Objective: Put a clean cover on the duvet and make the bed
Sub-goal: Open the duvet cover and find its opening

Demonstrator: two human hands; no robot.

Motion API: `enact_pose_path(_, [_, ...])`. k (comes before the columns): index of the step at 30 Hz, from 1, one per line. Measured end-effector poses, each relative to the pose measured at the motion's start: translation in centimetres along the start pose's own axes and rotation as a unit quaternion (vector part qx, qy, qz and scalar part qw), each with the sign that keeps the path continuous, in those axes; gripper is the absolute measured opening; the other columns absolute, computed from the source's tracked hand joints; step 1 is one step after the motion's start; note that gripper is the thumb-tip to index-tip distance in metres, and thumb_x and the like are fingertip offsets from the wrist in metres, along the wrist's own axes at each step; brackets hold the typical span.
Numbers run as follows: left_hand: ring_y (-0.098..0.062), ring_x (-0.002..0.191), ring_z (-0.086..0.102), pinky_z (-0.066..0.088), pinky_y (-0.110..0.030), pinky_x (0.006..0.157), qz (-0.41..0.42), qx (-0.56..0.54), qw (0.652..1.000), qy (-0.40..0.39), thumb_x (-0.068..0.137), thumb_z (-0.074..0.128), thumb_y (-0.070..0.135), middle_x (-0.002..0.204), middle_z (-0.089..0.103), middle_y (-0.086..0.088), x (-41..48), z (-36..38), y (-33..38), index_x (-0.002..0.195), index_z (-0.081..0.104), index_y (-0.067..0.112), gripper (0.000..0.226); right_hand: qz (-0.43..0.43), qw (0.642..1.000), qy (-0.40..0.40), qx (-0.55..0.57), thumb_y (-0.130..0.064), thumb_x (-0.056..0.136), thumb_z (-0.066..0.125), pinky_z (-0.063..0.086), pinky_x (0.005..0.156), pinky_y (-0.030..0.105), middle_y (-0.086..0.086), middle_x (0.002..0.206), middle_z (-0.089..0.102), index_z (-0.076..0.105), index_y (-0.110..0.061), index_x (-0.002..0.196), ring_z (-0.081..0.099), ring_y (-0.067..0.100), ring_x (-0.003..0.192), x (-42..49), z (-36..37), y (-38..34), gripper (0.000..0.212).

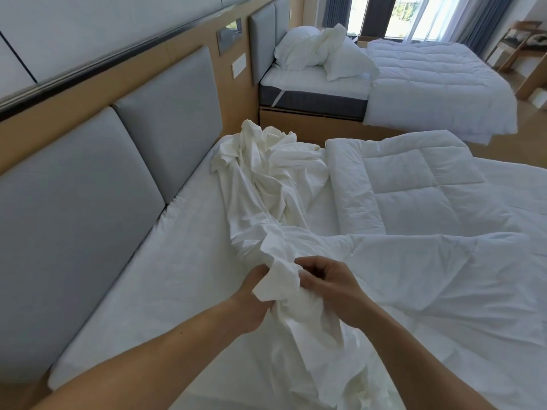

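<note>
bed (148, 261) | crumpled cover (266, 179) on it | quilted duvet (429, 202) beside, seemingly touching

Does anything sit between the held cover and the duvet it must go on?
Nothing visible does. The left hand and right hand grip the cover; the duvet lies right beside it on the same bed.

A second bed (313, 105) sits at one o'clock, pillows (299, 45) heaped at its head. Curtains (485, 16) flank the window (399, 13) at twelve. A wooden shelf (521, 39) stands at two.
</note>
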State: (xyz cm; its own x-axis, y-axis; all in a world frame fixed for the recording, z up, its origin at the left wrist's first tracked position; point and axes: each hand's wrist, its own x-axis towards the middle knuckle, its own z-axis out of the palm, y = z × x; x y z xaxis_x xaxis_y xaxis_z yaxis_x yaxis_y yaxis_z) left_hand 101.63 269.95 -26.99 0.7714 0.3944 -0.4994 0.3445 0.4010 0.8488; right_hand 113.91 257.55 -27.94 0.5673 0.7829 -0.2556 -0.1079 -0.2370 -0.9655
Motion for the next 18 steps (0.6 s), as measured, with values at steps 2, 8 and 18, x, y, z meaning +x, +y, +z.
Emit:
enact_pose_path(2, [-0.002,0.067,0.057,0.046,-0.01,0.063,-0.03,-0.024,0.999,-0.017,0.098,0.054,0.013,0.069,0.061,0.009,-0.3,-0.5,-0.4,0.078,0.052,0.019,0.021,0.014,0.999,0.034,0.02,-0.013,0.082,0.079,0.056,0.076,0.024,0.005,0.095,0.077,0.078,-0.014,0.096,0.072,0.018,0.088,0.4,-0.5,-0.1,0.014])
enact_pose_path(8, [-0.025,0.106,0.069,0.059,-0.034,0.081,-0.009,-0.16,0.987,0.02,0.105,0.039,0.017,0.124,0.068,-0.015,-0.1,-2.3,-0.1,0.128,0.06,0.002,0.035,0.047,0.977,0.12,-0.171,-0.015,0.08,0.081,0.057,0.07,0.02,-0.001,0.079,0.075,0.076,-0.019,0.082,0.071,0.015,0.077,1.2,-3.6,2.0,0.006])
enact_pose_path(18, [-0.033,0.097,0.071,0.059,-0.038,0.08,0.001,-0.12,0.991,0.066,0.102,0.04,0.007,0.111,0.072,-0.021,0.7,-0.8,1.7,0.114,0.068,-0.003,0.032,-0.183,0.957,0.035,-0.221,-0.049,0.079,0.069,0.041,0.075,0.014,-0.021,0.091,0.063,0.072,-0.037,0.094,0.058,0.0,0.082,1.0,0.2,-2.5,0.019])
